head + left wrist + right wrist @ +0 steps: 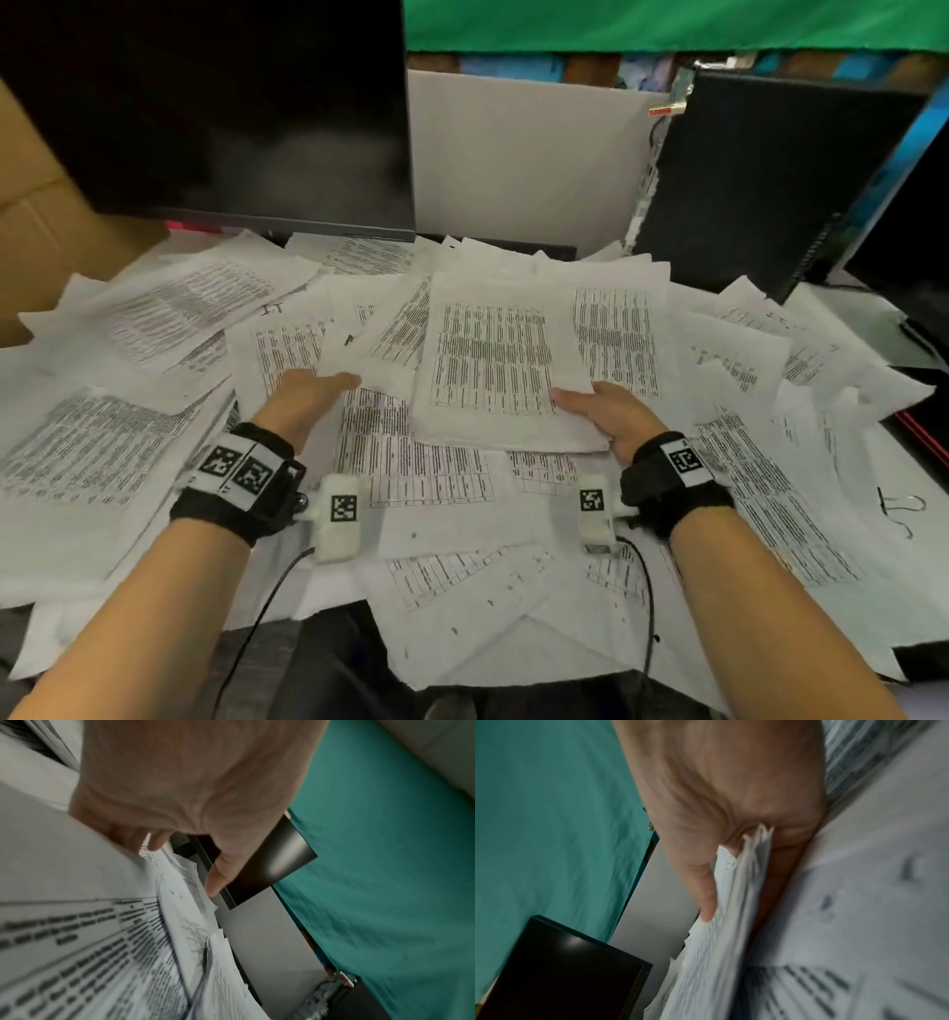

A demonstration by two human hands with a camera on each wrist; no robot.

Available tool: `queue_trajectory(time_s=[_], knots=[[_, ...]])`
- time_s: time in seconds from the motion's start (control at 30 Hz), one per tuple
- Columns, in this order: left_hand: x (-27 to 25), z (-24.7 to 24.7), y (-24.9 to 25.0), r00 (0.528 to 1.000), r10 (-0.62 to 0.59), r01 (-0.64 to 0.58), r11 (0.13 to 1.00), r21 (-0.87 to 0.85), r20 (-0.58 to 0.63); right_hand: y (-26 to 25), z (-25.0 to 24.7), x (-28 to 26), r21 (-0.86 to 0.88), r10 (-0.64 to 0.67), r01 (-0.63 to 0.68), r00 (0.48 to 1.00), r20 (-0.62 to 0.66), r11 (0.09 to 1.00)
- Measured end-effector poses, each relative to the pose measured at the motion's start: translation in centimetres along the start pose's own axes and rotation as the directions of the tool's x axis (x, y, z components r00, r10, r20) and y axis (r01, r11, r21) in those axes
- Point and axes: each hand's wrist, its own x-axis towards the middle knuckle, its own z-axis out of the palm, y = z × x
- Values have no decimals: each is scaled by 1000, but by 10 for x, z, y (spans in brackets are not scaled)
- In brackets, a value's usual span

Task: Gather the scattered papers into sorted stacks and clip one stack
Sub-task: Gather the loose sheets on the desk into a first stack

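Printed sheets (128, 452) lie scattered and overlapping over the whole desk. My right hand (580, 406) grips a gathered stack of papers (493, 360) at its near right corner, thumb on top and fingers underneath. In the right wrist view the stack (718, 943) sits edge-on between thumb and fingers of that hand (731, 882). My left hand (328, 385) reaches left of the stack. Its fingers are slipped under a loose sheet (369, 370) and its thumb is at the sheet's edge. In the left wrist view this hand (185, 860) pinches curled paper edges (180, 874). A black binder clip (896, 509) lies on the papers at the far right.
A dark monitor (231, 113) stands at the back left and a black computer tower (760, 180) at the back right, with a white board (524, 154) between them. A cardboard box (41, 216) borders the left side. Sheets overhang the desk's near edge (462, 683).
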Motion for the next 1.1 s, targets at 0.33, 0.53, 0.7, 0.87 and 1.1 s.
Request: queue_trajectory(time_s=[0.33, 0.53, 0.7, 0.87, 1.1], knots=[[-64, -5, 58, 749, 652, -441, 625, 644, -120, 0, 16, 5, -121, -40, 40, 999, 4, 992], [-116, -64, 126, 314, 925, -681, 377, 627, -215, 1, 12, 9, -75, -31, 34, 999, 38, 997], [-103, -70, 156, 226, 889, -832, 389, 395, -398, 3, 15, 5, -79, -54, 57, 998, 43, 995], [-43, -45, 135, 461, 689, -833, 553, -6, -560, 3, 15, -2, -23, -97, 99, 993, 62, 995], [19, 9, 62, 895, 191, -400, 743, -536, -403, -1, 16, -7, -18, -60, 60, 998, 16, 998]])
